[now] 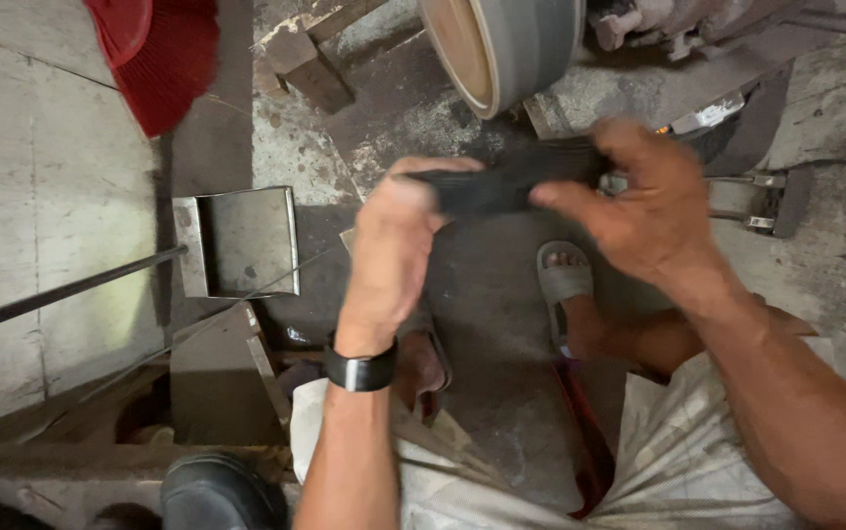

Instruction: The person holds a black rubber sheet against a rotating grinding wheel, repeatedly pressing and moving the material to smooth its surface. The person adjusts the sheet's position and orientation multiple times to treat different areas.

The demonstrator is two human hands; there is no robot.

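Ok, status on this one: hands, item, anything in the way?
Left hand and right hand both grip a black strip, one at each end. Held above floor. Nothing between hands.

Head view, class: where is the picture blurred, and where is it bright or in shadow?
Head view: right hand is motion-smeared; left hand and the black strip are softer; the metal tray stays sharp; the concrete slab is brightest; the lower-left corner lies in shadow.

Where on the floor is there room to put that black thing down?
Bare concrete floor lies left of the metal dustpan, below the red broom. Another bare patch sits between the left hand and the sandalled foot. Under the grey wheel, wood blocks crowd things.
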